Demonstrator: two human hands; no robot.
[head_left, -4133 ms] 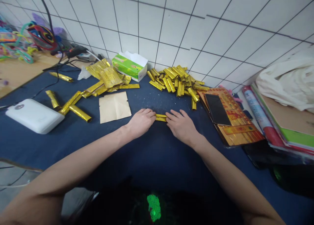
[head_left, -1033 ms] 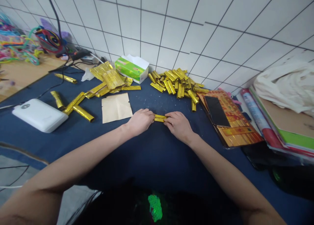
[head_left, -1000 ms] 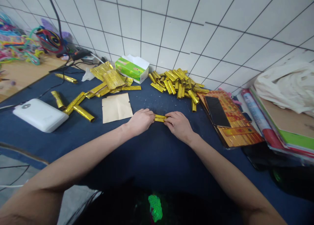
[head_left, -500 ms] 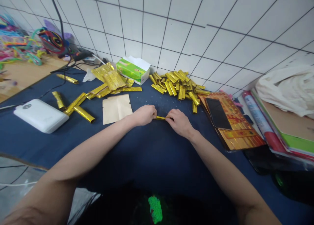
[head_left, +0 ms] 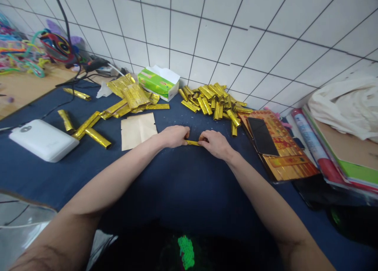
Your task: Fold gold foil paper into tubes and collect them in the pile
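A narrow strip of gold foil paper [head_left: 193, 143] lies level between my two hands, just above or on the dark blue cloth. My left hand [head_left: 175, 136] pinches its left end, and my right hand [head_left: 215, 142] pinches the right end. Both hands are closed, and their fingers hide the ends of the strip. Beside my left wrist is a creased beige paper sheet [head_left: 138, 131]. Beyond my hands, against the wall, sits a pile of small folded gold foil pieces [head_left: 217, 101].
Gold foil packets [head_left: 134, 95] lie left of a green tissue pack [head_left: 159, 82]. Several gold rolls [head_left: 98, 138] lie near a white power bank [head_left: 44, 140]. To the right, a black phone [head_left: 262, 136] rests on an orange-gold printed packet [head_left: 291, 160]. Cables run at the left.
The gold strip shows slightly wider between my hands, and my right fingers have shifted a little on it. The view has moved slightly; the surrounding things have stayed put.
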